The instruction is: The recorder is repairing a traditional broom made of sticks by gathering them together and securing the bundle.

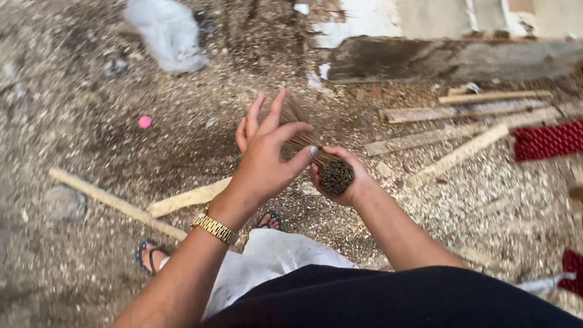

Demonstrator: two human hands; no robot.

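Bundle: a tight bundle (333, 171) of thin brown sticks, seen end-on near the middle of the view, the cut ends facing the camera and the far end running toward 11 o'clock behind the left hand.
Right grip: the right hand (346, 182) is wrapped around the bundle near its cut end, fingers curled closed on it from below and the side, thumb across the top.
Left grip: the left hand (265, 158) is spread open, fingers fanned upward toward 12 o'clock, holding nothing; its thumb tip touches or nearly touches the bundle at the hand's 3 o'clock side, and the palm lies against the sticks' length.
Bundle to grips: the cut end sits inside the right hand, just at 4 o'clock from the left palm; the two hands are just beside each other.
Wrist: a gold watch band (213, 228) circles the left wrist, at 7 o'clock from the left hand.
Ground: dirt ground (54, 100) strewn with wood chips.
Slats: pale wood slats (457, 132) lie at 3 o'clock from the hands; another slat (115, 202) lies at 9 o'clock.
Beam: a dark weathered beam (465, 57) lies at 1 o'clock.
Bag: a grey bag (167, 30) lies at 11 o'clock, well apart.
Feet: a sandalled foot (148, 255) shows at 7 o'clock below the left arm.
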